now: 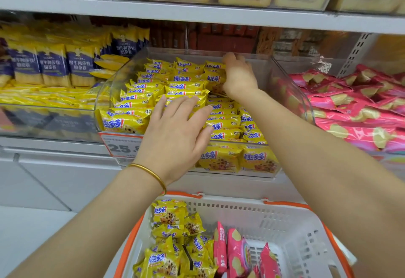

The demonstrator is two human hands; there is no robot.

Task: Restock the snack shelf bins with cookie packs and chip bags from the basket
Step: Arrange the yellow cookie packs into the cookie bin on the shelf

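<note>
On the head view, my left hand point(175, 133) lies flat with its fingers straight and a little spread. It rests on the front rows of the small yellow cookie packs point(135, 102) that stand packed in the clear plastic bin point(274, 69). A thin gold bangle point(151, 174) circles that wrist, and just left of the wrist a white price tag point(122, 146) hangs on the bin front.

Beyond the left fingertips, my right hand point(238, 76) reaches to the back rows. Its fingers bend down among the packs, and I cannot tell whether they pinch one or only press.

To the right of that hand, past the bin wall, lie shiny pink chip bags point(350, 102). Below both wrists sits the white plastic basket with an orange rim point(285, 212), holding more yellow packs point(168, 214) under the left forearm. Upright pink bags point(236, 251) stand beside them.
</note>
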